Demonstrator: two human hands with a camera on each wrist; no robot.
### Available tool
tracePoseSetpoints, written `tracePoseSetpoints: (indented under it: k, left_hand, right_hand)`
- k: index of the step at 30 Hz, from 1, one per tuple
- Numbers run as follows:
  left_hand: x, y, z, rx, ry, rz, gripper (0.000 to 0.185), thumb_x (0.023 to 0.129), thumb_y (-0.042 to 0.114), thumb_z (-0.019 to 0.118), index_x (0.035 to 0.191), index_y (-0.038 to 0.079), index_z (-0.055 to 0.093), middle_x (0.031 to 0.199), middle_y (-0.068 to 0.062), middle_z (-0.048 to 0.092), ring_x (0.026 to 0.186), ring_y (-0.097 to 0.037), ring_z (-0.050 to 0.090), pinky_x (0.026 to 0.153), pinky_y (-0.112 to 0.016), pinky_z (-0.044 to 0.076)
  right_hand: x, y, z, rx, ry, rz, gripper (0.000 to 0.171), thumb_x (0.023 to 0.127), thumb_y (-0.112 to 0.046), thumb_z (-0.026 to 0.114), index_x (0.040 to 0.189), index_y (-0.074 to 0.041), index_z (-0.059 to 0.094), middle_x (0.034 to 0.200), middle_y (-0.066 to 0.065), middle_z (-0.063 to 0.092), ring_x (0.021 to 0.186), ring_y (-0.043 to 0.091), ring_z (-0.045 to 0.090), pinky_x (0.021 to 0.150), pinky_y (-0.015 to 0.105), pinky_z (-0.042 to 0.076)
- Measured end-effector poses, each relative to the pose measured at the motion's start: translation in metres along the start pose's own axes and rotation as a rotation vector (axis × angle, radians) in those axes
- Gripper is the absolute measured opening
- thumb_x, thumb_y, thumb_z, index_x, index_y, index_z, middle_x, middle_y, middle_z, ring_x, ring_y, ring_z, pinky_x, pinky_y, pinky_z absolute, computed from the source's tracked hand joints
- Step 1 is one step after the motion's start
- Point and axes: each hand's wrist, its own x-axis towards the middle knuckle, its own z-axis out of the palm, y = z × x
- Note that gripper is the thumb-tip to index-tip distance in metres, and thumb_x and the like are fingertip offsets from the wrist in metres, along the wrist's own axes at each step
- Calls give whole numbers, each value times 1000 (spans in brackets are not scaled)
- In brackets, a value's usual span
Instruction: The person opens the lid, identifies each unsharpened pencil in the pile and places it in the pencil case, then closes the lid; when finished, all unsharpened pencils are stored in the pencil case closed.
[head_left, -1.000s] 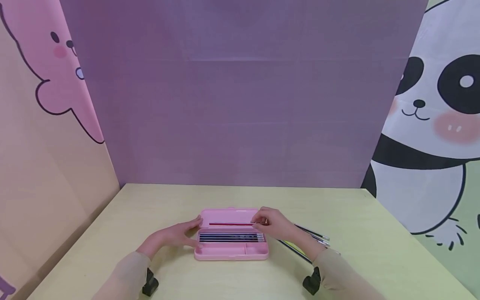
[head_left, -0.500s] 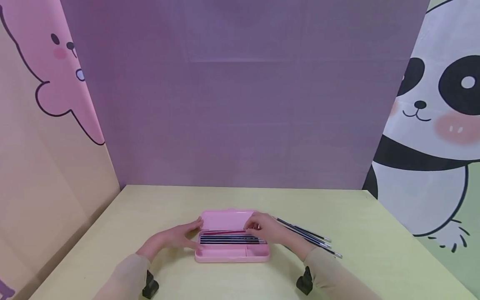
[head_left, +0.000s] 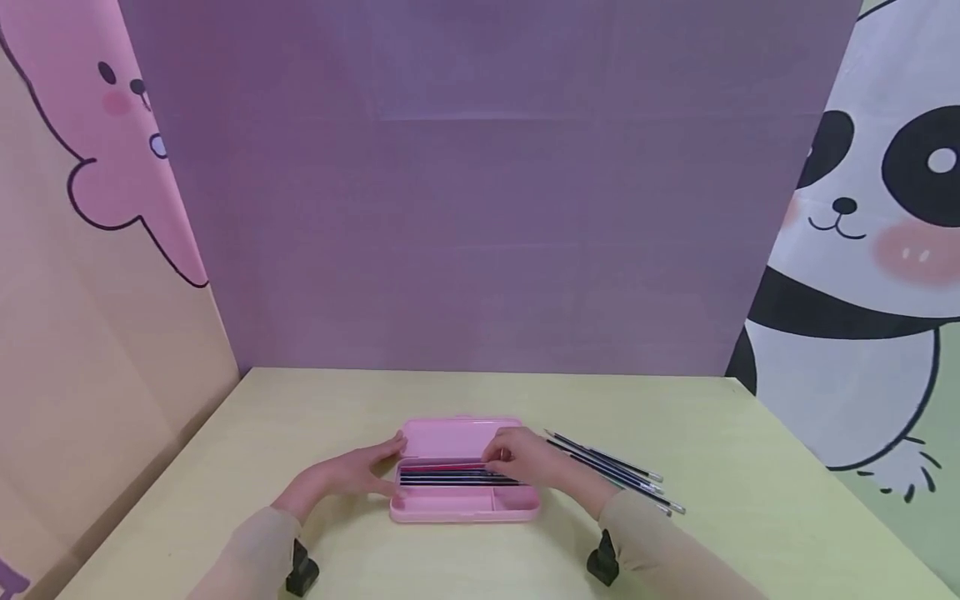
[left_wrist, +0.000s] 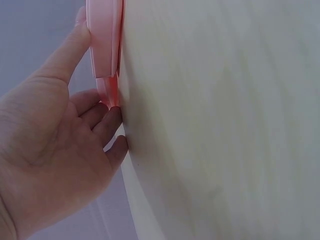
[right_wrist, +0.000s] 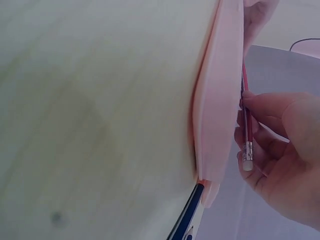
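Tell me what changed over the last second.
The right hand brought the red pencil down from above the lid into the open pink plastic pencil case, beside the dark pencils, still pinching it. The left hand stayed on the case's left end; the loose pencils on the table kept their place.

Even, soft, bright light; faint shadows only. Head view sharp, slight edge bowing. Both wrist views blurred, pale yellow-green table (left_wrist: 225,125) washed out.
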Motion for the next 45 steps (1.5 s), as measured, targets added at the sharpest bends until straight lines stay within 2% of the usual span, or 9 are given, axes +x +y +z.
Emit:
tracePoseSetpoints:
  k: [7, 11, 17, 26, 31, 40, 45]
  left_hand:
    - [1, 0, 0, -11, -12, 27, 97, 78, 42, 73, 151, 10, 17, 157, -14, 12, 143, -36, 14, 115, -54, 16]
    - [1, -2, 0, -1, -10, 20, 97, 78, 44, 73, 151, 11, 17, 157, -14, 12, 143, -36, 13, 115, -54, 16]
    - [1, -3, 0, 3, 0, 11, 95, 79, 41, 73, 150, 11, 19, 157, -14, 13, 143, -36, 14, 115, -54, 16]
    - [0, -2, 0, 15, 2, 9, 95, 78, 43, 73, 150, 11, 20, 157, -14, 13, 143, -38, 14, 115, -55, 16]
    - [0, 0, 0, 12, 6, 8, 95, 78, 43, 73, 150, 11, 20, 157, -15, 13, 143, -38, 14, 115, -55, 15]
    - [2, -1, 0, -8, 7, -13, 97, 77, 45, 73, 151, 15, 19, 157, -10, 14, 144, -35, 14, 115, -53, 16]
    - [2, -3, 1, -18, 5, -11, 98, 76, 45, 74, 151, 14, 20, 157, -10, 15, 144, -34, 15, 116, -53, 17]
  right_hand:
    - [2, 3, 5, -63, 19, -6, 8, 85, -10, 68, 88, -5, 73, 78, -2, 62, 68, 3, 48, 62, 15, 46]
    - [1, 3, 4, -48, 23, 34, 8, 85, -11, 68, 90, -8, 73, 80, -3, 62, 70, 4, 50, 63, 17, 47]
    - [-5, 1, -3, -17, 16, 79, 9, 81, -11, 72, 90, -6, 71, 78, -2, 61, 69, 6, 50, 62, 18, 47]
    - [-12, 3, -5, 3, -22, 155, 4, 81, -1, 69, 80, -4, 66, 75, -1, 61, 68, 9, 50, 61, 19, 45]
    - [-15, 5, -9, 12, 7, 162, 3, 82, -1, 68, 82, -3, 66, 77, 0, 61, 70, 10, 50, 61, 20, 46]
    - [-23, 10, -18, 14, 51, 196, 3, 83, -8, 69, 83, -9, 67, 76, -5, 60, 69, 10, 50, 59, 19, 46]
    - [-31, 16, -24, 4, 82, 162, 3, 83, -10, 70, 84, -10, 67, 75, -6, 59, 67, 7, 49, 58, 17, 46]
